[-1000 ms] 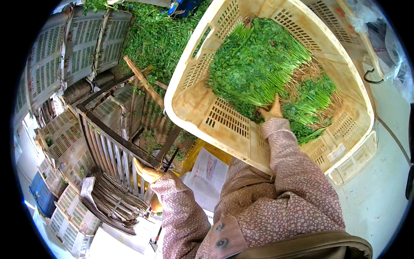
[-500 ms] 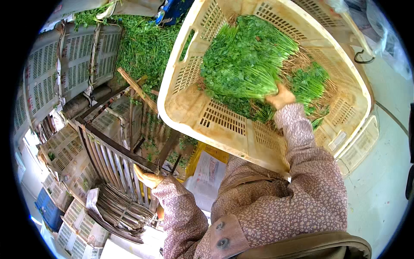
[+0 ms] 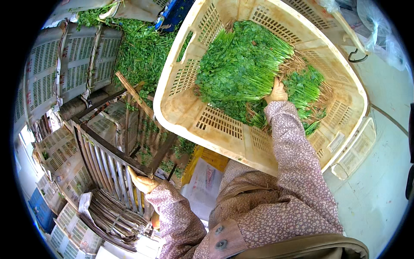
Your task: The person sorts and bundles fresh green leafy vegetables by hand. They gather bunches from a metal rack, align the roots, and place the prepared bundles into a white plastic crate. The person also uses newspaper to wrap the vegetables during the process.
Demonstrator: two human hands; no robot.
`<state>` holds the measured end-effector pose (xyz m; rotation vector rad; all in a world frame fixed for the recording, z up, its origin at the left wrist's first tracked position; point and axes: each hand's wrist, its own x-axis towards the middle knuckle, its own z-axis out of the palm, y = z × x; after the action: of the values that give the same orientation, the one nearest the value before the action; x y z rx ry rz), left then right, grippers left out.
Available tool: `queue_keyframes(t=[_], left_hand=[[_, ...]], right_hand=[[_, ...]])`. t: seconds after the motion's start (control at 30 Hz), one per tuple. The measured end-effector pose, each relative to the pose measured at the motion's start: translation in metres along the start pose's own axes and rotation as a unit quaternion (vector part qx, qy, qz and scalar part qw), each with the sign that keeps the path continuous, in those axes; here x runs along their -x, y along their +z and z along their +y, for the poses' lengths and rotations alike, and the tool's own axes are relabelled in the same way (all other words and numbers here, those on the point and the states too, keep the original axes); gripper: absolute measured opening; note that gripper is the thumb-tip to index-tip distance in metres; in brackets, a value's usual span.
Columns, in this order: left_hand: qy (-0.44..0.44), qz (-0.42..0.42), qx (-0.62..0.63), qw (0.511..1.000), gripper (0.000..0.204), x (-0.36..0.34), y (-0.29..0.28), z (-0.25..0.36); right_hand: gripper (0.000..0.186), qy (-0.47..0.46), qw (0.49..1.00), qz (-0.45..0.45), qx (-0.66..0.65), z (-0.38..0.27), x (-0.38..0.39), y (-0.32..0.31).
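A cream perforated plastic crate (image 3: 226, 132) fills the upper right, holding a large bunch of leafy greens (image 3: 235, 62) and a smaller one (image 3: 302, 88) with tan roots. My right hand (image 3: 276, 90) reaches inside, fingers curled round the lower stems of the large bunch; its fingertips are partly hidden. At lower left my left hand (image 3: 140, 179) has its fingers stretched out, holding nothing, beside the top rail of a slatted metal-and-wood frame (image 3: 108, 144). Loose greens (image 3: 142, 52) lie beyond it.
Stacked grey crates (image 3: 73, 64) line the left. Below them are a blue crate (image 3: 41, 207) and stacked flattened sheets (image 3: 114, 213). A yellow crate (image 3: 209, 159) sits beneath the cream one. Right are a pale surface (image 3: 371, 194), plastic bags (image 3: 375, 28) and a hook (image 3: 358, 57).
My right hand has moved slightly up from where it was a second ago, staying at the large bunch. The crate appears farther left in view; my left hand stays by the frame.
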<state>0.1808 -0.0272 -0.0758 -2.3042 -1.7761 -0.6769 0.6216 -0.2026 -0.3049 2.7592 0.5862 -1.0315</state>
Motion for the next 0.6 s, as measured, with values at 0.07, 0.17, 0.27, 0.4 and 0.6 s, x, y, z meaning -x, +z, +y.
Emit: queue_keyframes(t=[0.07,0.17,0.27,0.4,0.6], left_hand=[[-0.026,-0.023,0.047,0.998,0.053,0.0,0.002,-0.006],[-0.096,-0.05,0.077,0.991,0.047,0.012,-0.011,-0.023],[0.03,-0.039,0.055,0.997,0.046,-0.017,-0.022,0.076],[0.148,-0.251,0.325,0.9,0.039,0.006,0.027,0.196],[-0.306,-0.784,0.195,0.504,0.079,0.13,0.213,0.312]], right_hand=[[0.095,-0.017,1.0,-0.015,0.009,0.009,-0.025,0.005],[0.078,-0.063,0.996,-0.056,-0.006,0.009,-0.023,-0.019],[0.062,-0.106,0.992,-0.057,-0.033,0.014,-0.009,-0.067],[0.06,-0.151,0.982,-0.111,0.027,0.0,-0.008,-0.123],[0.058,-0.179,0.969,-0.168,0.032,0.001,-0.021,-0.133]])
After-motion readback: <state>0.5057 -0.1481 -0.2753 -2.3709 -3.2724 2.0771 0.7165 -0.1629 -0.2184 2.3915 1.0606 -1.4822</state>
